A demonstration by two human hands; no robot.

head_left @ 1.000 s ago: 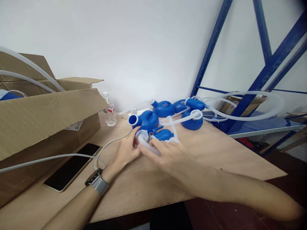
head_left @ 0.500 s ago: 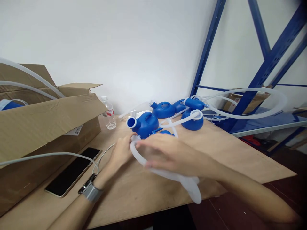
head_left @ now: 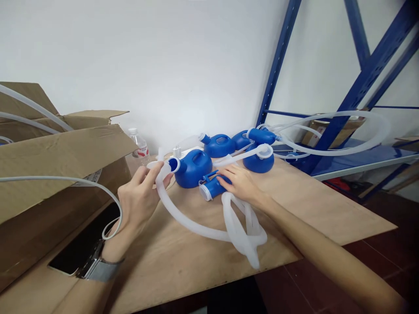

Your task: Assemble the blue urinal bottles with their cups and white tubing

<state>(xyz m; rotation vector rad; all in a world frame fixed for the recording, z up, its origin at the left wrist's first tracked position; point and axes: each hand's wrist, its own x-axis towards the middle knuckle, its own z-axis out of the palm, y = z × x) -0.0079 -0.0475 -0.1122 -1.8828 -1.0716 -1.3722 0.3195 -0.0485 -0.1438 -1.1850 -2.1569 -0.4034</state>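
My left hand (head_left: 137, 198) is closed round the capped end of a translucent hose (head_left: 188, 223), with the white cap (head_left: 152, 165) partly behind the fingers. This end is beside the open mouth of a blue plastic urinal bottle (head_left: 198, 171); whether they touch I cannot tell. My right hand (head_left: 242, 185) grips a blue cylindrical cup (head_left: 212, 189) with a white end and small handle, lying on the table. From below that hand the hose hangs in a tangled loop over the wood. Its joint to the cup is hidden.
More blue bottles (head_left: 220, 146) with hoses stand behind. An open cardboard box (head_left: 65, 152) fills the left, near a phone (head_left: 78, 244) and a clear water bottle (head_left: 141, 146). A thin cable (head_left: 78, 179) crosses my left wrist. Blue shelving (head_left: 347, 100) rises right of the wooden table (head_left: 321, 209).
My left hand has lifted the hose end and turned it towards the bottle's mouth. My right hand has moved from above the hose onto the blue cup.
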